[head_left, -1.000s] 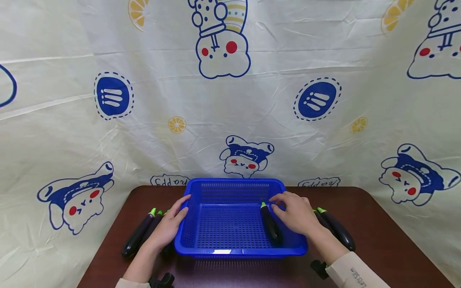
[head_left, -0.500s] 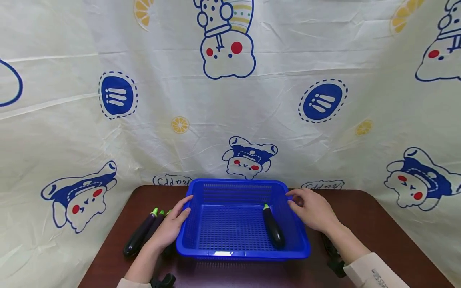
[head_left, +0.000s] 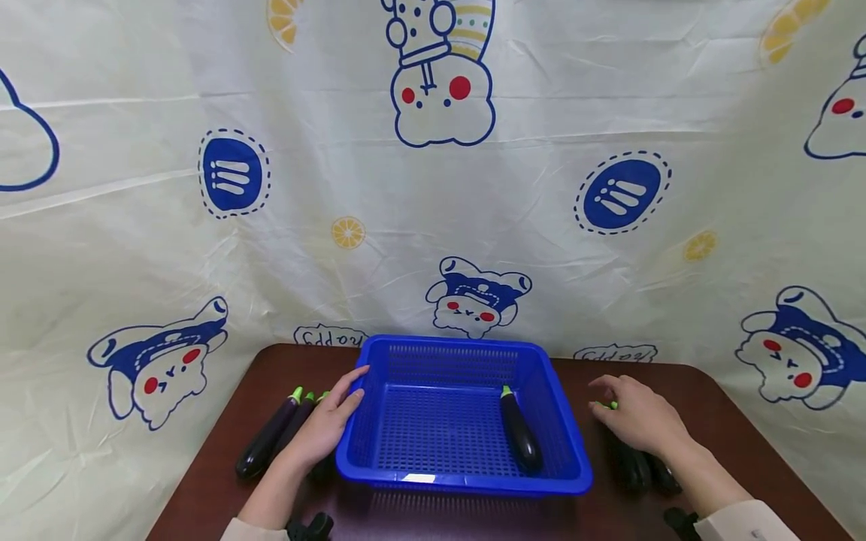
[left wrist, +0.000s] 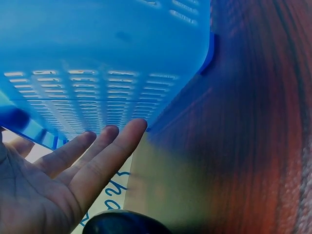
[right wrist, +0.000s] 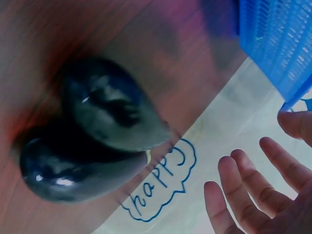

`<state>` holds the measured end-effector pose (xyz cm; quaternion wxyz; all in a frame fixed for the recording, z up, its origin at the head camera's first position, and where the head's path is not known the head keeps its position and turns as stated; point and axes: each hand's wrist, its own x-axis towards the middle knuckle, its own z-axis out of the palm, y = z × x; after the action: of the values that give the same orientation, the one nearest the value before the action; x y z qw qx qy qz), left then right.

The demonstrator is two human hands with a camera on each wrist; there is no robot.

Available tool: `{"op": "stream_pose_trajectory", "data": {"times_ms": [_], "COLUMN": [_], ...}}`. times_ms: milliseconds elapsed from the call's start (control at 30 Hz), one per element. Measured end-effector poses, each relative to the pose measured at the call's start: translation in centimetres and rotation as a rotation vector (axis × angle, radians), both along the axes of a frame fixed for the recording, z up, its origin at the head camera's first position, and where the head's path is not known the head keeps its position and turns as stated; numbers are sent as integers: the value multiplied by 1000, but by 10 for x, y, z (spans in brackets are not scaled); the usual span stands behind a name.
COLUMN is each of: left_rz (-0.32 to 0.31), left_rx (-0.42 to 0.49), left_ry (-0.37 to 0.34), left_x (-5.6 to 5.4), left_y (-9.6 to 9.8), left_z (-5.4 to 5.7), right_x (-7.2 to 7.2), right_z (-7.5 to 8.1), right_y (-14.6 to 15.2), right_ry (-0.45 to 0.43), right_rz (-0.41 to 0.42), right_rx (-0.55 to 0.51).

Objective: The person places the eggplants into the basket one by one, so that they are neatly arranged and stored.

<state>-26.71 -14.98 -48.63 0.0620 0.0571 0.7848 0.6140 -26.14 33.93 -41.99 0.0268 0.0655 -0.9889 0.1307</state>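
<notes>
A blue plastic basket (head_left: 419, 485) stands mid-table with one dark eggplant (head_left: 519, 436) inside, towards its right wall. My left hand (head_left: 325, 432) is at the basket's left rim; in the left wrist view its fingers (left wrist: 109, 161) stretch out straight beside the slotted outer wall. On the right, my right hand (head_left: 643, 417) hovers over the green-stemmed ends of eggplants (head_left: 632, 469) and partly hides them. Seen from the right wrist, two glossy eggplants (right wrist: 83, 173) lie side by side, and the spread fingers (right wrist: 231, 180) hold nothing.
Several more eggplants (head_left: 267, 443) lie left of the basket, partly behind the left forearm. The brown table (head_left: 731, 451) has a rounded far corner, and a printed white cloth (head_left: 433, 195) hangs behind it.
My right hand has moved from inside the basket, over its right rim, to the eggplants on the right. My left hand has stayed at the left rim. The view has shifted slightly.
</notes>
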Motion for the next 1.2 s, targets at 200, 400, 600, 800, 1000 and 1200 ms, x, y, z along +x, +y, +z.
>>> {"op": "stream_pose_trajectory", "data": {"times_ms": [200, 400, 600, 800, 1000, 1200], "left_rz": [-2, -6, -14, -13, -17, -22], "left_rx": [-1, -6, 7, -15, -18, -13], "left_ry": [8, 20, 11, 14, 7, 0], "left_x": [-4, -6, -7, -4, -2, 1], "left_y": [1, 0, 3, 3, 1, 0], "left_z": [5, 7, 5, 4, 1, -1], "right_x": [-2, -7, -4, -2, -2, -3], "right_z": [1, 0, -14, -22, -29, -37], "right_y": [12, 16, 26, 29, 31, 32], "right_ry": [-51, -126, -184, -187, -204, -185], "right_rz": [2, -15, -43, -52, -83, -79], "right_rx": [31, 99, 115, 109, 116, 123]}}
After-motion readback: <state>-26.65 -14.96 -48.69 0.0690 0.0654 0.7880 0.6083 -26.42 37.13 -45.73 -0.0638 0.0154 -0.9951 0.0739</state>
